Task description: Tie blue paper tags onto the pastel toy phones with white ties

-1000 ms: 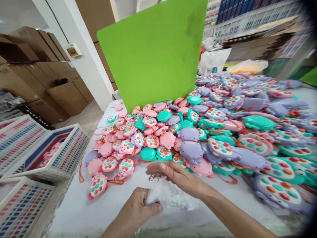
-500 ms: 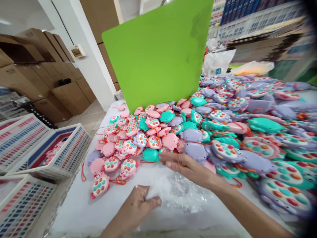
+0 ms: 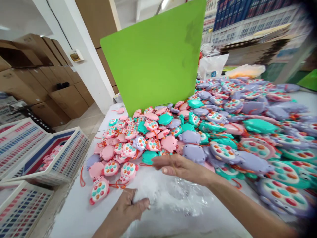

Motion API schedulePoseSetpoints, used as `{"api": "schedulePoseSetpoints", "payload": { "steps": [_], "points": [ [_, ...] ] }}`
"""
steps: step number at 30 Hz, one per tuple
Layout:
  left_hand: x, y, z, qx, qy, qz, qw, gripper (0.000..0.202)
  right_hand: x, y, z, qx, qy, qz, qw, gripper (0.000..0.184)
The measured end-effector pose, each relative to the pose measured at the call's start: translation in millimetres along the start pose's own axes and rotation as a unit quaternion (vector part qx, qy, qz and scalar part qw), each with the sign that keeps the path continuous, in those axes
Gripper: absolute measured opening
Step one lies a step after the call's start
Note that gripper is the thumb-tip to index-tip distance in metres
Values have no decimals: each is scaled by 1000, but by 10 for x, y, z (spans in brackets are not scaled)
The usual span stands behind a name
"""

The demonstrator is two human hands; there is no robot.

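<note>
My left hand (image 3: 125, 208) is low over the white tabletop with its thumb held apart and its other fingers partly hidden. Beside it a clear plastic bag (image 3: 182, 198) lies crumpled between my two hands. My right hand (image 3: 178, 167) stretches its fingers flat above the bag, and its fingertips come close to a teal animal-shaped toy (image 3: 149, 157). I see nothing gripped in either hand. Just beyond my left hand lie a pink toy (image 3: 128, 172) with coloured round buttons and another pink toy (image 3: 99, 190), both with orange cords.
A large heap of purple, teal and pink toys (image 3: 193, 148) spreads across the table. Behind it stands an upright green board (image 3: 153, 62). White plastic baskets (image 3: 68, 155) sit at the left, one with pink toys inside. Cardboard boxes (image 3: 68, 102) are stacked farther back.
Both hands have shifted a little to the left, my left one also slightly down. My right fingertips now overlap the teal toy's edge in view. The toys stay where they were.
</note>
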State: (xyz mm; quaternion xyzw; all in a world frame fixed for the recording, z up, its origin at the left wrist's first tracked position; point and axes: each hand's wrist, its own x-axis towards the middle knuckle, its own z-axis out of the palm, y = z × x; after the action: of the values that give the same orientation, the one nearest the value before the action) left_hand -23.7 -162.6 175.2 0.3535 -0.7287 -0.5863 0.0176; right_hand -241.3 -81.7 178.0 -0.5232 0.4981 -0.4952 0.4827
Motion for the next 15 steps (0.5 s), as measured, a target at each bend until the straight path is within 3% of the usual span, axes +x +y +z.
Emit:
{"api": "schedulePoseSetpoints", "payload": {
  "steps": [2, 5, 8, 12, 15],
  "points": [
    [30, -34, 6, -34, 43, -12, 998, 38, -102, 47, 73, 19, 44, 10, 999, 44],
    [85, -23, 64, -61, 105, -29, 992, 36, -257, 242, 373, 38, 48, 58, 996, 43],
    [135, 38, 154, 21, 139, -27, 990, 33, -297, 450, 786, 137, 72, 63, 986, 47],
    [189, 86, 284, 123, 109, 62, 985, 25, -117, 497, 1151, 289, 227, 73, 927, 38],
    [210, 46, 352, 119, 102, 63, 986, 21, 29, 432, 1209, 343, 273, 93, 894, 36]
  ]
}}
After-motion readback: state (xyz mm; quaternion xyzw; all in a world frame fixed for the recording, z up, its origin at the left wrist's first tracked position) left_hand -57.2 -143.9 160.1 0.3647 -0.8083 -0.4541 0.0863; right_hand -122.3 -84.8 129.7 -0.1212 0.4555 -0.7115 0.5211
